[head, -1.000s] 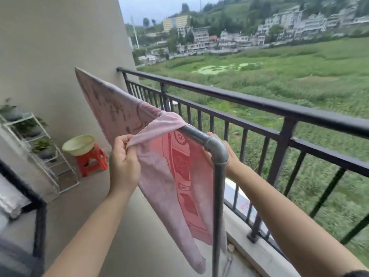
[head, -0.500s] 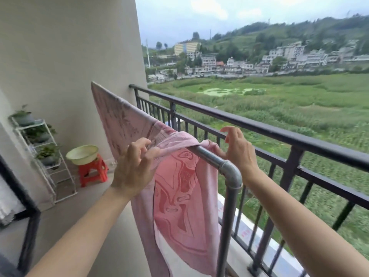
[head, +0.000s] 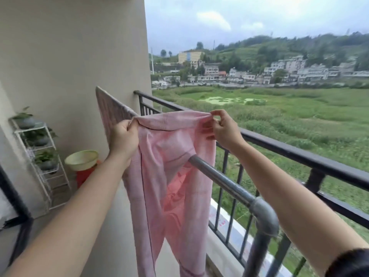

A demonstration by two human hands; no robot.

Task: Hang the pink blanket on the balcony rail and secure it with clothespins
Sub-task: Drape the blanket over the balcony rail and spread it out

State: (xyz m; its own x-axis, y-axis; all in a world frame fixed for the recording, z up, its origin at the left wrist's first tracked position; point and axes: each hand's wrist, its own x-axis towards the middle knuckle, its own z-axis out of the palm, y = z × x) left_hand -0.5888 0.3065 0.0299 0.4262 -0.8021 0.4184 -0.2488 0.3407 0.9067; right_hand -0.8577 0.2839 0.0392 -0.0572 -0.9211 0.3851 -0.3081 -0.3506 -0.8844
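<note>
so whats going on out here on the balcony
A person is hanging a pink blanket over a grey metal pipe rail just inside the black balcony railing. The left hand and right hand each pinch the bunched top edge, lifted above the pipe. No clothespins are visible.

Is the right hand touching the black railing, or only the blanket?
Apart from the railing. The head view shows the right hand raised above its top bar, fingers pinching the blanket edge, with green field visible between fingers and bar.
</note>
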